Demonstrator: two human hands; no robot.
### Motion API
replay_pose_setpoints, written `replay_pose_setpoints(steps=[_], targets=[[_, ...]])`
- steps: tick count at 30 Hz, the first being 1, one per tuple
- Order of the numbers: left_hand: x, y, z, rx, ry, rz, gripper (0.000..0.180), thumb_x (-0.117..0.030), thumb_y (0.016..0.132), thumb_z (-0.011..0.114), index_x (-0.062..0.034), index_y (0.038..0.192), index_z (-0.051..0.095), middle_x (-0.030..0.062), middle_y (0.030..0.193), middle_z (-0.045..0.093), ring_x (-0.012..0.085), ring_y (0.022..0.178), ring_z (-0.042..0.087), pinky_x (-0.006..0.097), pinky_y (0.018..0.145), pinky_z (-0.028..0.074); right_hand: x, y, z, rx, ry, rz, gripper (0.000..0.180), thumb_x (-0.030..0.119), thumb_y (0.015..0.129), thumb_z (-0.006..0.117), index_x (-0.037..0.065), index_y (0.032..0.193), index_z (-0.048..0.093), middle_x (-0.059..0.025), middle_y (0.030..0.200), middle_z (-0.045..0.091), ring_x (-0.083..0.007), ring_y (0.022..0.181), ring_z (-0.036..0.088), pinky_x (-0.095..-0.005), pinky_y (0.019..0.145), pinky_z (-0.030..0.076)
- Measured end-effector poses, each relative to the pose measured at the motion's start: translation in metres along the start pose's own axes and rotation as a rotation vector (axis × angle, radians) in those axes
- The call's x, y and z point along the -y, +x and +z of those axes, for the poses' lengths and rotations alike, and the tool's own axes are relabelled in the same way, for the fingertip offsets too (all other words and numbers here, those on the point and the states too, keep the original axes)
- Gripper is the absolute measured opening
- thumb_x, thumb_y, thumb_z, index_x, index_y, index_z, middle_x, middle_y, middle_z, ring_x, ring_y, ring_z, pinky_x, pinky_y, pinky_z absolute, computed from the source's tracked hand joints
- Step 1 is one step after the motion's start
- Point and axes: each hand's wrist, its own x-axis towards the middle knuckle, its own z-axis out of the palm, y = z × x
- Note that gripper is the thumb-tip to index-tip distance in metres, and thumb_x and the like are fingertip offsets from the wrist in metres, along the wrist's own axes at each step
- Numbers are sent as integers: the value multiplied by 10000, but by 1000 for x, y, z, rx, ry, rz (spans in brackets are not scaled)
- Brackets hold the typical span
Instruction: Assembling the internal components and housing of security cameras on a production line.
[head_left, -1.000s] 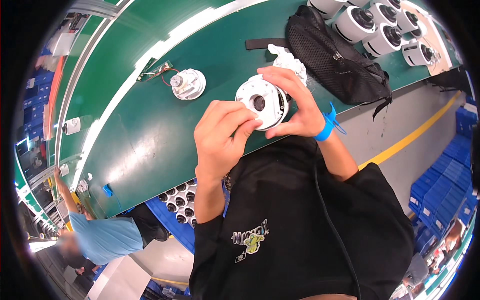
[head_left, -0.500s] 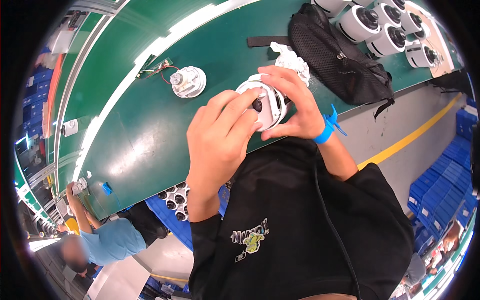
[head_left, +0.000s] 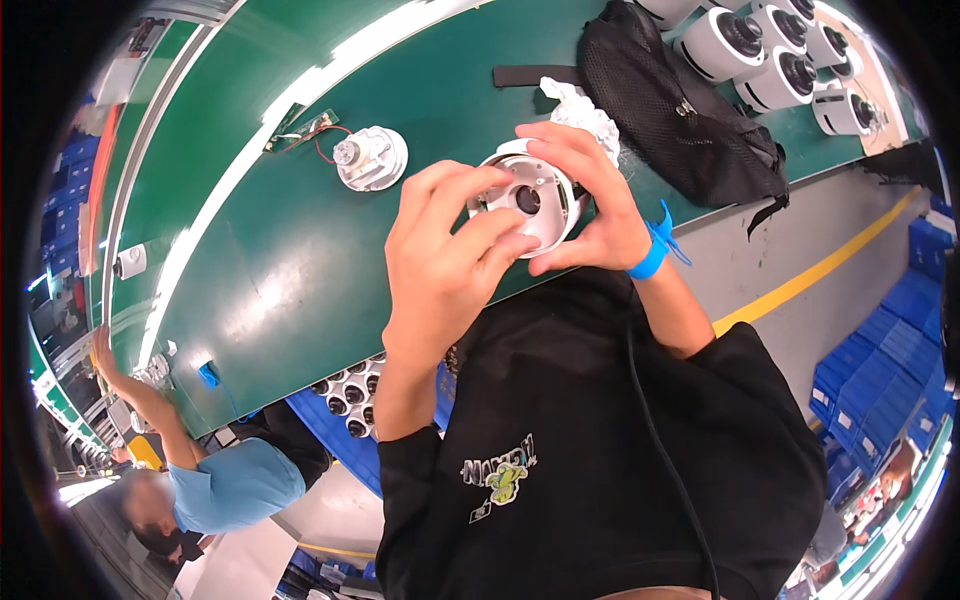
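Close to the table's near edge, a round white camera housing is held tilted between both hands, showing its pale inner face and a dark round lens. My right hand, with a blue wrist strap, is closed round the housing's right side, thumb below and fingers over the top. My left hand grips it from the left, its curved fingertips at the inner face and rim around the lens. Its fingers partly cover the housing's left side.
Left of the housing lie a white round part and a wired circuit board. Crumpled white material and a black mesh bag lie to the right, before several white cameras. A co-worker is at far left.
My left fingers have shifted off the middle of the housing and spread toward its rim. The housing's face has turned more into sight, baring the lens. The co-worker's arm has reached farther out.
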Motion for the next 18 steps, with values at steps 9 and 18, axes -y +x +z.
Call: replay_pose_setpoints(steps=[9,18], targets=[[1,1,5,13,18,50,441,-382,574,766,-81,880,665,40,1057,615,285,1003,551,370,756,477,-23,-6,-1,-63,135,11,1033,476,489,857,34,1322,436,-157,1349,453,-327,1231,429,-434,1027,341],[7,6,33,-49,-148,41,436,-200,536,827,-57,895,627,104,1158,595,341,1086,540,408,822,488,-39,-23,2,-42,263,270,1094,258,517,904,19,1393,294,-143,1354,417,-261,1254,419,-384,1069,319]])
